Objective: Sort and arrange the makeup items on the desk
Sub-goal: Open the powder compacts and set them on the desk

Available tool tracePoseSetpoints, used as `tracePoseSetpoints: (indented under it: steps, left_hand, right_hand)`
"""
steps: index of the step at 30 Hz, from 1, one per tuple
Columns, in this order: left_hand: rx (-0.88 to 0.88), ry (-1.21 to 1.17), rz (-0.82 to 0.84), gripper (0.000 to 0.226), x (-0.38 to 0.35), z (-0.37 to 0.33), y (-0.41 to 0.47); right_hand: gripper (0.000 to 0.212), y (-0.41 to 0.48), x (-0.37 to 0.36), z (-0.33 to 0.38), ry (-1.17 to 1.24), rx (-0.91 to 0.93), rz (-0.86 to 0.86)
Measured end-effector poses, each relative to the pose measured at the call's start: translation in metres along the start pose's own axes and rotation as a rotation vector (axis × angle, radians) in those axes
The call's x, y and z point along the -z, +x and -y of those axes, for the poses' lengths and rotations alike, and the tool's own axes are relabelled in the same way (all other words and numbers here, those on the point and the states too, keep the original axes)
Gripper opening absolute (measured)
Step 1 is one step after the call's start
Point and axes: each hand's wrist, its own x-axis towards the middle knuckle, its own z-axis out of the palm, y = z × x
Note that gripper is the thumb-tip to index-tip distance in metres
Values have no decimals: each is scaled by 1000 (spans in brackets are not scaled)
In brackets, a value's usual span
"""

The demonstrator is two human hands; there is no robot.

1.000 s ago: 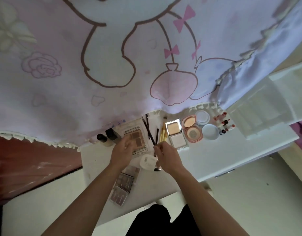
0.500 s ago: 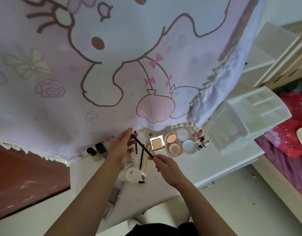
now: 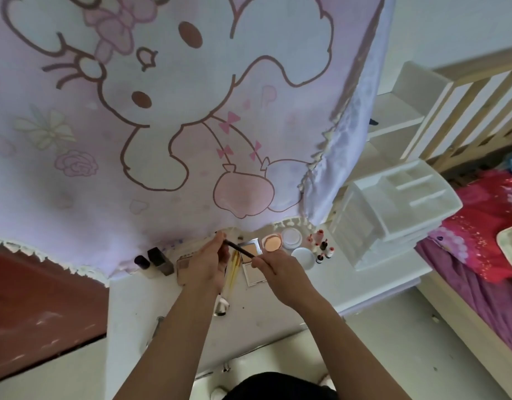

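The person is standing at the white desk (image 3: pixel 139 307), both hands raised just above it. The left hand (image 3: pixel 207 262) and right hand (image 3: pixel 280 269) are each pinching an end of one thin dark makeup pencil (image 3: pixel 239 248), holding it slanted over the open square silver powder compact (image 3: pixel 250 249). Yellow-handled brushes (image 3: pixel 233 268) are lying on the desk between the wrists, and a white plastic drawer organiser (image 3: pixel 393 209) is sitting to the right.

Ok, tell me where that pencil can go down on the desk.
Bare desk lies at the near edge, below the right hand and right of the brushes. The back is crowded: bottles, compacts, small vials, organizer.
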Motion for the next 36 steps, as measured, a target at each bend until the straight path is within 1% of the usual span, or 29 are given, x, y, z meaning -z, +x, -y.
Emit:
tracePoseSetpoints:
  steps: [3,7,9,11,12,13,14,16,17,19,21,25,28,32,36]
  left_hand:
    - [84,-55,-66,8,-8,15,-3]
    - [157,-52,-94,12,-17,35,-1]
    - [152,-90,-122,14,-13,37,-3]
    - [114,-139,-202,15,-2,25,-5]
    - [83,-129,-253,16,6,16,-4]
    - [56,-116,-289,16,14,8,-1]
    - [35,-106,-282,15,20,1,0]
    - [16,-104,-175,11,17,-3,-4]
    - [16,-102,-105,9,10,2,-9]
    - [27,-72,-6,5,-9,20,-20]
    - [62,-39,58,2,-26,42,-32]
    - [137,-47,110,4,-48,71,-51]
    - [129,-38,110,4,-56,80,-59]
    - [113,-34,105,3,-61,82,-64]
    - [102,-32,96,7,-64,81,-66]
  right_hand:
    - [36,-7,6,-14,-136,48,-4]
    - [37,-15,12,-25,-311,88,-25]
    - [35,-20,19,-32,-392,82,-32]
    - [35,-27,33,-47,-448,70,-33]
    - [34,-31,41,-56,-435,57,-51]
    - [32,-34,49,-66,-376,46,-90]
    - [27,-37,56,-73,-260,27,-155]
    - [20,-38,64,-77,47,-60,-277]
    - [18,-35,67,-74,182,-120,-295]
    - [21,-28,69,-69,387,-215,-280]
    - [25,-24,72,-67,523,-245,-263]
    - [22,-25,77,-69,726,-229,-305]
    - [18,-26,74,-76,841,-242,-321]
    - [15,-24,70,-80,944,-232,-335]
    - [15,-21,74,-80,1000,-212,-342]
